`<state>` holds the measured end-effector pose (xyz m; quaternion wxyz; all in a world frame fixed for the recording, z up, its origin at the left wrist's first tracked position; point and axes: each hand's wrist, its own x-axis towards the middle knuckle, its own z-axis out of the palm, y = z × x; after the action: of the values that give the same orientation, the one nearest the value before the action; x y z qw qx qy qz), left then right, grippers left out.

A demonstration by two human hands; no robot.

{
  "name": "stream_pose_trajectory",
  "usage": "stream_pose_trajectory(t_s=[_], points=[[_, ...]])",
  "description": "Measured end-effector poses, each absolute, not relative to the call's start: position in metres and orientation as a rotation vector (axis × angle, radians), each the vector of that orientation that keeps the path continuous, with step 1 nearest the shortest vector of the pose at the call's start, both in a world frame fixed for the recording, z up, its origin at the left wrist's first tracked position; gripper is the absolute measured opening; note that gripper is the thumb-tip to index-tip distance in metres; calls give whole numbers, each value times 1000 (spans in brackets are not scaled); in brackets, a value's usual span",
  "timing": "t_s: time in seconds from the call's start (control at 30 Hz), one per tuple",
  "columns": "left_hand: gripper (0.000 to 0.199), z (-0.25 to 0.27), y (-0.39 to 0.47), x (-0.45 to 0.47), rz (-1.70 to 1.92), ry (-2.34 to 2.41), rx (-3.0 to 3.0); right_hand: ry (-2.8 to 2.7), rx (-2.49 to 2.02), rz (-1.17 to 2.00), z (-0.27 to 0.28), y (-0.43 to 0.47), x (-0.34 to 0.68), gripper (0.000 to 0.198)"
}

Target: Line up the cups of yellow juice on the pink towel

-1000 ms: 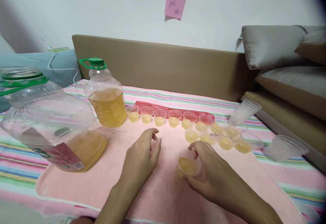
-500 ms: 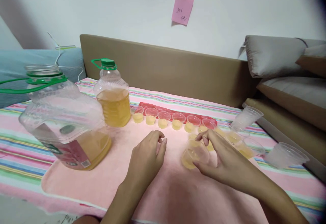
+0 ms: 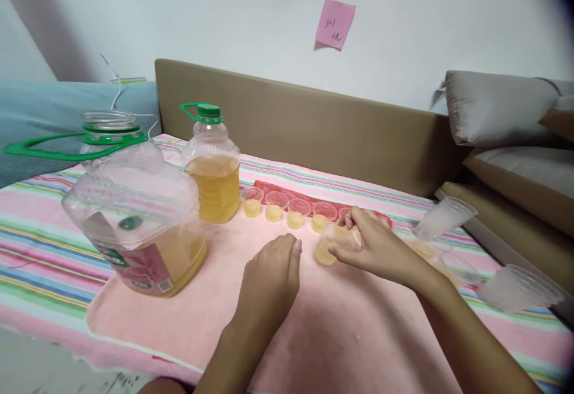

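Note:
My right hand [image 3: 374,241] grips a clear plastic cup [image 3: 328,246] with pale yellow liquid low in it, thumb on the near side and fingers around the far side. Just in front of that hand runs a row of similar cups [image 3: 296,217], each partly filled; the row's right end is hidden behind my hand. Over the middle of the pink mat [image 3: 188,328], my left hand [image 3: 271,274] is curled closed with nothing visible in it. Left of it stands a large open clear jug [image 3: 134,202] with a green handle and yellow liquid near the bottom.
A second jug [image 3: 213,185], capped in green, stands behind the first. Under the row's back edge lies a red wrapper [image 3: 287,195]. Nested clear cups [image 3: 515,289] and another cup stack [image 3: 443,214] lie at the right. Grey cushions [image 3: 502,107] are piled beyond, beside a brown headboard [image 3: 291,122].
My right hand has carried the cup away from me and slightly left, towards the row. My left hand has curled more tightly. The whole view has shifted slightly.

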<state>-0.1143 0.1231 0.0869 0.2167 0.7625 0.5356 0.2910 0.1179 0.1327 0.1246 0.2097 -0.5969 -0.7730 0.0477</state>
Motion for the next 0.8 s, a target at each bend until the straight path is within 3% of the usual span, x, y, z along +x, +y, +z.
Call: stream_pose_trajectory(t_s=[0.8], points=[[32,86,122,-111,884,1364,2064,-2029,-1963,13,84,170,123,45]])
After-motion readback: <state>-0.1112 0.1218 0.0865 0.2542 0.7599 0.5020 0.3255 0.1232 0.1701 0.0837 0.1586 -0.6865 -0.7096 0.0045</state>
